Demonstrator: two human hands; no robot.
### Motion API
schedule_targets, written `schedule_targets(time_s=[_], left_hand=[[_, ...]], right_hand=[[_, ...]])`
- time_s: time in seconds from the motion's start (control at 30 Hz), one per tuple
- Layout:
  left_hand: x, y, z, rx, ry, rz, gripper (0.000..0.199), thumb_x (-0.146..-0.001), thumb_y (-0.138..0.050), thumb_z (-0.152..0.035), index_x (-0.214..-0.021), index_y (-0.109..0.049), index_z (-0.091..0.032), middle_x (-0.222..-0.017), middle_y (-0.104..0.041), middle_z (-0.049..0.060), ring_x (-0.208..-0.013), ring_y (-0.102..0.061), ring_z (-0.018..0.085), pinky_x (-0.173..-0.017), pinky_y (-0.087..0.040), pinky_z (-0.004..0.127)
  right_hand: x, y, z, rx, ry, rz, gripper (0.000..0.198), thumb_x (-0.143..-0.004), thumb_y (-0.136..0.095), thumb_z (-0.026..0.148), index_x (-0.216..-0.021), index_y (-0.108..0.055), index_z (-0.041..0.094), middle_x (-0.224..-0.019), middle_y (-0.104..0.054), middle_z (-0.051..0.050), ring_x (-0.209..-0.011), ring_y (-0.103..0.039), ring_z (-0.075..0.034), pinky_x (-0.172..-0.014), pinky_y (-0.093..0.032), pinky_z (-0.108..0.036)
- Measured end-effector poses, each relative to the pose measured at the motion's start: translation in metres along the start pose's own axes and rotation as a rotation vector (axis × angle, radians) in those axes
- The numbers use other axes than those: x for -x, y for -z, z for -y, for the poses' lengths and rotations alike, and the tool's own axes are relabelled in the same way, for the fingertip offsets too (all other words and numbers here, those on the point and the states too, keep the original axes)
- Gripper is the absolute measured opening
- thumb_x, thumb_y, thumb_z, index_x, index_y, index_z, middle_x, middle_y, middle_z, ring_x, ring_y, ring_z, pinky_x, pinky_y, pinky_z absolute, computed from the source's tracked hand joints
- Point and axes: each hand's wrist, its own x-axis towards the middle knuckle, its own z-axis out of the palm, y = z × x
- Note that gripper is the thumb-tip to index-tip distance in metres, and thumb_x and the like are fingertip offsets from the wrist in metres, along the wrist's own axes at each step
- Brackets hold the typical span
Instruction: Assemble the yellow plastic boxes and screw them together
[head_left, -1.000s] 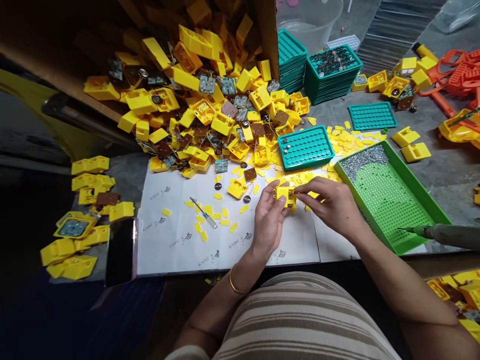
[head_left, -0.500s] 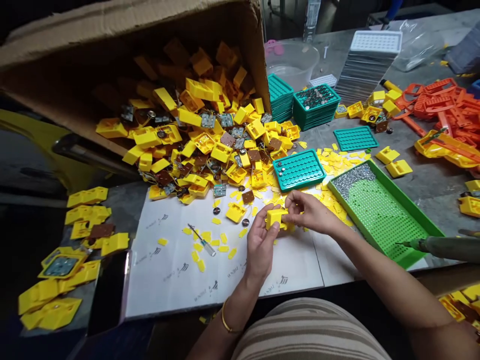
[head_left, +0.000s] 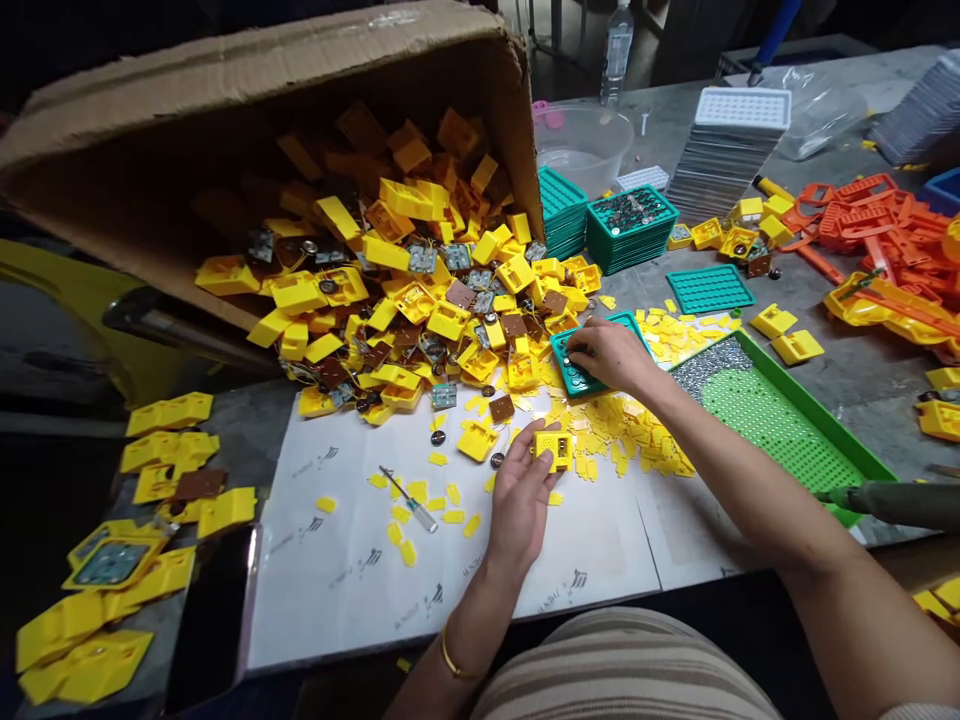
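Observation:
My left hand is closed around a small yellow plastic housing, which shows a speaker-like grid of holes and an opening with metal inside. Over the teal tray, my right hand has its fingers pinched together at the left part. Small round silver pieces, like button cells, sit in that tray near the fingertips. Whatever is between those fingertips is hidden. Loose yellow covers lie in a heap between the hands and the green tray. Just left of my left hand rests another yellow housing.
A tipped cardboard box spills yellow housings at the back left. A screwdriver and a phone lie to the left. At right are a green tray of screws, an electric screwdriver tip and orange parts.
My right hand has left the yellow housing and moved up to the teal tray. My left hand still holds the housing, now turned so its opening shows. The view has shifted slightly.

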Motion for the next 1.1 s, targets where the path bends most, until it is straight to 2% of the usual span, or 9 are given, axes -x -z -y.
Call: schedule_targets(time_s=[0.1,0.27,0.37,0.47,0.53,0.63,0.73,0.83,1.1], left_hand=[[-0.001,-0.001,-0.002,0.013,0.015,-0.008,0.040,-0.071,-0.075,-0.022,-0.109,-0.065,-0.022,-0.120,-0.064,0.006,-0.099,-0.064,0.018,-0.082,-0.051,0.029],[0.001,-0.004,-0.005,0.119,0.078,0.016,0.034,-0.074,-0.070,-0.017,-0.107,-0.061,-0.019,-0.112,-0.067,0.008,-0.102,-0.065,0.022,-0.093,-0.048,0.038],[0.003,-0.008,-0.004,0.157,0.116,0.028,0.031,-0.075,-0.067,-0.014,-0.105,-0.058,-0.018,-0.106,-0.068,0.008,-0.102,-0.066,0.022,-0.095,-0.048,0.040],[0.006,-0.012,0.000,0.158,0.112,0.032,0.032,-0.075,-0.067,-0.013,-0.104,-0.056,-0.018,-0.104,-0.069,0.008,-0.100,-0.066,0.021,-0.095,-0.048,0.041],[0.008,-0.016,0.005,0.139,0.090,0.035,0.034,-0.074,-0.068,-0.014,-0.105,-0.054,-0.018,-0.101,-0.069,0.007,-0.098,-0.066,0.021,-0.095,-0.047,0.041],[0.012,-0.020,0.011,0.105,0.044,0.034,0.036,-0.072,-0.069,-0.016,-0.104,-0.054,-0.019,-0.097,-0.069,0.005,-0.095,-0.066,0.019,-0.094,-0.048,0.039],[0.014,-0.024,0.015,0.080,0.022,0.038,0.036,-0.071,-0.070,-0.018,-0.103,-0.053,-0.021,-0.097,-0.068,0.003,-0.095,-0.066,0.018,-0.092,-0.048,0.037],[0.016,-0.026,0.018,0.058,0.010,0.033,0.037,-0.072,-0.071,-0.020,-0.104,-0.053,-0.022,-0.096,-0.068,0.002,-0.095,-0.065,0.018,-0.091,-0.048,0.036],[0.018,-0.026,0.030,-0.092,-0.129,-0.007,0.032,-0.075,-0.070,-0.021,-0.104,-0.058,-0.022,-0.112,-0.063,0.004,-0.110,-0.058,0.017,-0.098,-0.043,0.031]], right_hand=[[0.007,0.004,0.001,-0.101,-0.029,-0.033,0.006,-0.079,-0.062,0.014,-0.083,-0.066,0.017,-0.079,-0.065,-0.003,-0.073,-0.061,-0.016,-0.068,-0.047,-0.031],[0.055,0.000,0.009,-0.811,-0.161,-0.137,0.017,-0.078,-0.068,0.032,-0.089,-0.067,0.019,-0.076,-0.067,-0.001,-0.064,-0.063,-0.013,-0.060,-0.055,-0.030],[0.092,-0.008,0.014,-0.971,-0.263,-0.077,0.022,-0.071,-0.077,0.036,-0.087,-0.073,0.020,-0.080,-0.072,-0.002,-0.063,-0.065,-0.013,-0.061,-0.058,-0.031],[0.117,-0.013,0.019,-0.912,-0.270,-0.050,0.023,-0.072,-0.077,0.037,-0.089,-0.075,0.022,-0.081,-0.074,-0.003,-0.066,-0.067,-0.015,-0.062,-0.058,-0.032],[0.127,-0.015,0.023,-0.803,-0.192,-0.100,0.017,-0.077,-0.074,0.035,-0.088,-0.076,0.023,-0.079,-0.074,-0.003,-0.069,-0.067,-0.015,-0.065,-0.057,-0.032],[0.133,-0.017,0.030,-0.633,-0.056,-0.185,0.009,-0.081,-0.070,0.031,-0.082,-0.074,0.024,-0.079,-0.073,-0.003,-0.073,-0.065,-0.016,-0.066,-0.053,-0.031],[0.138,-0.022,0.034,-0.509,-0.023,-0.214,0.010,-0.084,-0.067,0.032,-0.079,-0.071,0.024,-0.079,-0.071,-0.003,-0.074,-0.063,-0.017,-0.061,-0.050,-0.031],[0.142,-0.027,0.035,-0.410,0.009,-0.218,0.012,-0.087,-0.065,0.032,-0.080,-0.069,0.024,-0.079,-0.070,-0.004,-0.076,-0.061,-0.018,-0.064,-0.048,-0.032],[0.145,-0.024,0.028,-0.315,0.093,-0.095,0.013,-0.091,-0.059,0.029,-0.083,-0.066,0.021,-0.080,-0.067,-0.004,-0.076,-0.058,-0.017,-0.064,-0.043,-0.029]])
